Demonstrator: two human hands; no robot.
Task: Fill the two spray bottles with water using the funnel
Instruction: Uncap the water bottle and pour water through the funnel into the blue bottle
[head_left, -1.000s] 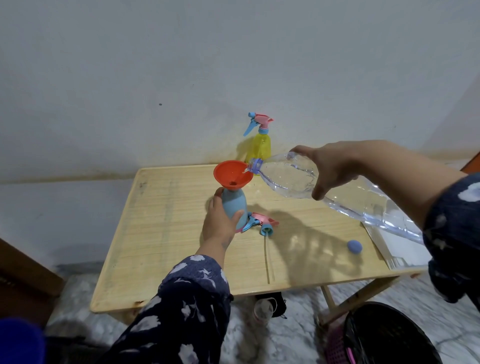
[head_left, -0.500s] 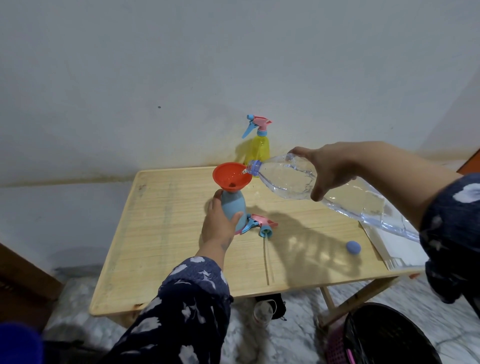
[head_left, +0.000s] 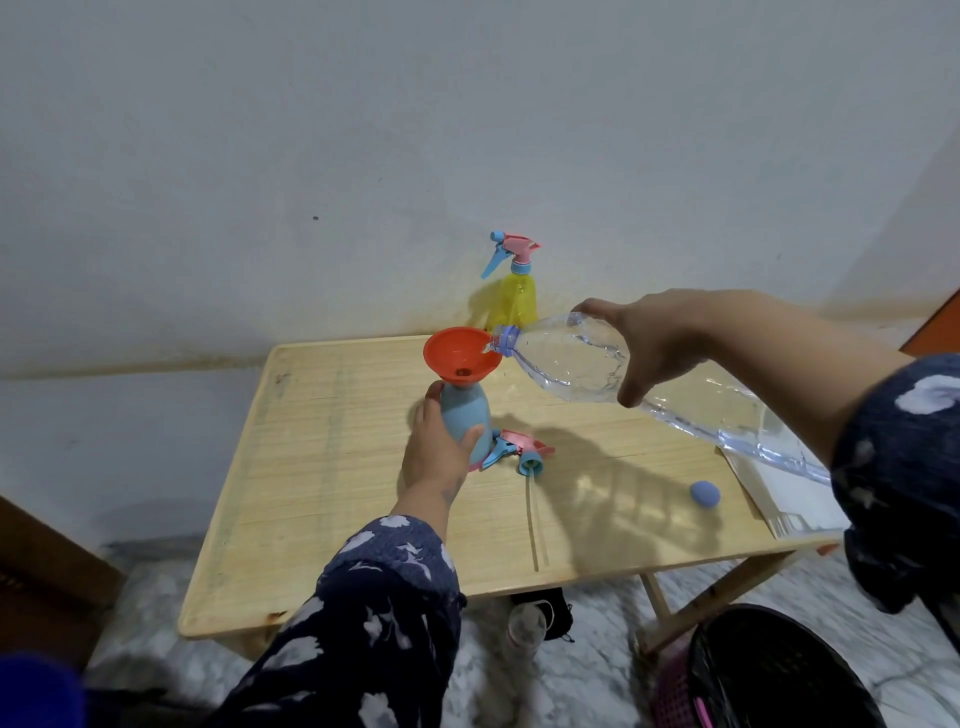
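while the left hand (head_left: 436, 457) grips the blue spray bottle (head_left: 466, 415) under the orange funnel (head_left: 460, 353), the right hand (head_left: 654, 348) grips a tilted clear water bottle (head_left: 571, 364) — no legible labels.

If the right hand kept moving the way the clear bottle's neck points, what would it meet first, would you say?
Most likely the orange funnel: the right hand aims the clear bottle leftward, mouth already at its rim. Depth is hard to judge.

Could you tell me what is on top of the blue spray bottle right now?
An orange funnel sits in the blue spray bottle neck. The funnel's spout is hidden inside the neck.
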